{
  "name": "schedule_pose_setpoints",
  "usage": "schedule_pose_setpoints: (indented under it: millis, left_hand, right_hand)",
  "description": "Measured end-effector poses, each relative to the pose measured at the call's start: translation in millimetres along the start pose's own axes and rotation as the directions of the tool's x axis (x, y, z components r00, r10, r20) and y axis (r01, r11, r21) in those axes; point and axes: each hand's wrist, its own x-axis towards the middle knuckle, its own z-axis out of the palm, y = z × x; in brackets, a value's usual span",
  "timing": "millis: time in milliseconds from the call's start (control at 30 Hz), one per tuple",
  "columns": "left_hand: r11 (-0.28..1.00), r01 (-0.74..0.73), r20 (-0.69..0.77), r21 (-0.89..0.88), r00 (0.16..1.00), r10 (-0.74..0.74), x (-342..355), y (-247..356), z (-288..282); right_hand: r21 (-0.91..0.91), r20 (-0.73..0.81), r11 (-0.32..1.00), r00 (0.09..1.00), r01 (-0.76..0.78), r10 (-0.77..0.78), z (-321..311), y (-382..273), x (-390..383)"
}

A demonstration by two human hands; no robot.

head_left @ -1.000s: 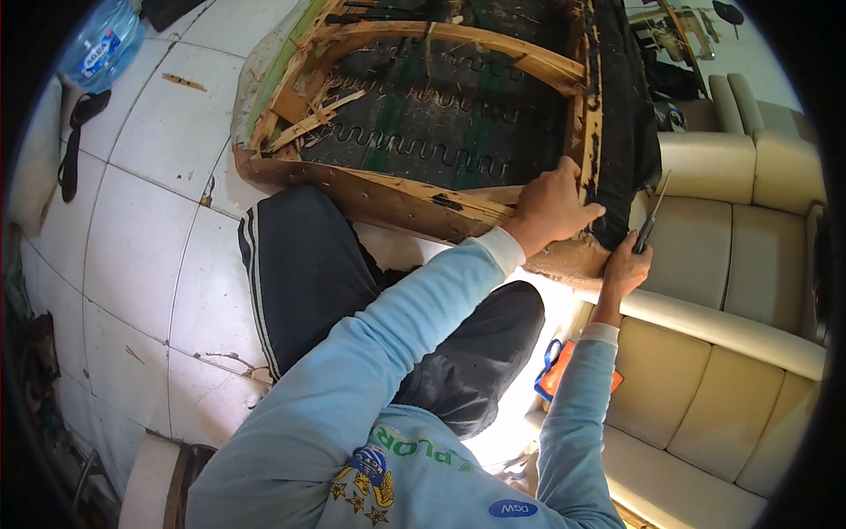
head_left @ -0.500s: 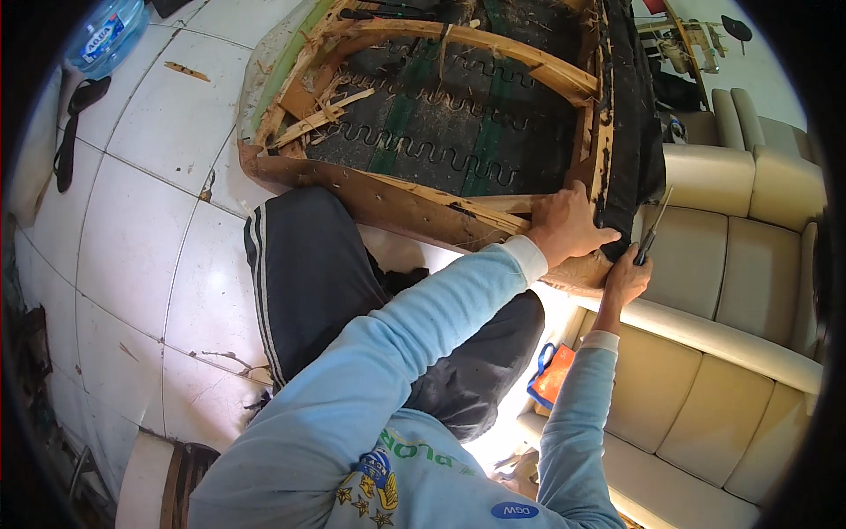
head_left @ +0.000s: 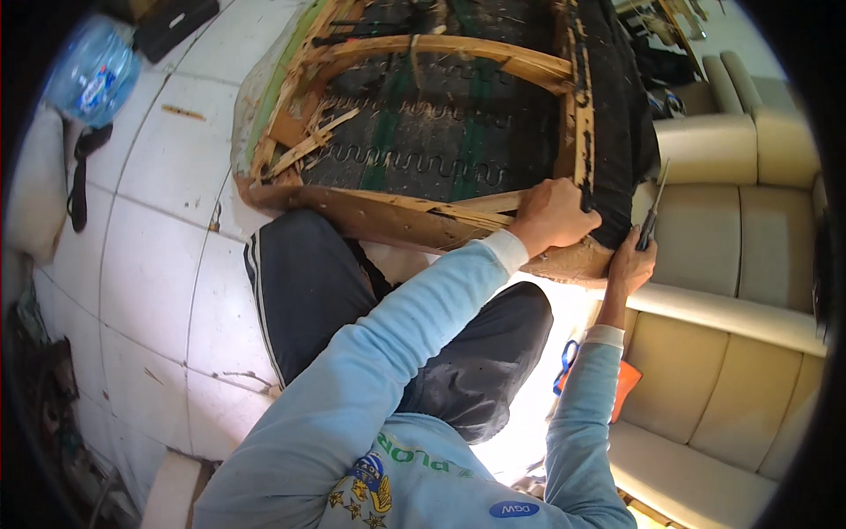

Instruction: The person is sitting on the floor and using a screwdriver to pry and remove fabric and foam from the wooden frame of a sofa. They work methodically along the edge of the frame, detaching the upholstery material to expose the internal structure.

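In front of my knees lies a wooden seat frame point(head_left: 370, 210), stripped open, with zigzag springs point(head_left: 423, 164) over dark webbing inside. Black fabric point(head_left: 621, 132) hangs along its right side. My left hand point(head_left: 553, 216) is closed at the near right corner, its fingers curled on the edge of the black fabric where it meets the wood. Just outside that corner, my right hand point(head_left: 633, 263) grips a screwdriver point(head_left: 649, 231) by its dark handle, the thin metal shaft pointing up and away. The left fingertips are partly hidden.
Cream sofas point(head_left: 705, 370) stand close on the right. An orange bag point(head_left: 624, 388) with a blue handle is by my right forearm. On the white tiled floor at left are a water jug point(head_left: 95, 75), a black strap point(head_left: 79, 181) and a wood scrap point(head_left: 183, 112). Splintered wood point(head_left: 317, 141) lies inside the frame.
My left hand has closed from a spread-thumb hold into a fist at the corner. The right hand still holds the screwdriver. The whole view has shifted slightly.
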Motion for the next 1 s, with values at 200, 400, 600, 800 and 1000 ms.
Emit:
schedule_pose_setpoints:
  millis: [200, 400, 600, 800, 1000]
  left_hand:
    - [0.997, 0.083, 0.066, -0.007, 0.994, -0.083, 2.8, 9.5, -9.9]
    - [0.995, 0.098, 0.093, 0.002, 0.991, -0.098, 4.9, 15.0, -6.5]
    - [0.996, 0.086, 0.055, 0.002, 0.995, -0.086, -0.3, 20.4, -7.1]
    - [0.990, 0.139, 0.069, 0.025, 0.988, -0.141, 2.1, 19.5, -5.7]
    - [0.980, 0.185, 0.112, 0.066, 0.975, -0.192, 2.7, 17.5, -8.5]
  right_hand:
    - [0.112, -0.094, 0.990, 0.992, 0.089, -0.079, 9.4, 1.3, -6.3]
    - [0.101, -0.081, 0.994, 0.996, 0.037, -0.029, 0.0, -7.4, -12.2]
    - [0.143, -0.115, 0.989, 0.993, 0.045, -0.028, -0.6, -10.6, -15.0]
    - [0.200, -0.148, 0.979, 0.989, 0.041, -0.011, 2.2, -8.3, -16.5]
    - [0.237, -0.123, 0.970, 0.992, 0.049, -0.020, -0.3, -7.7, -16.3]
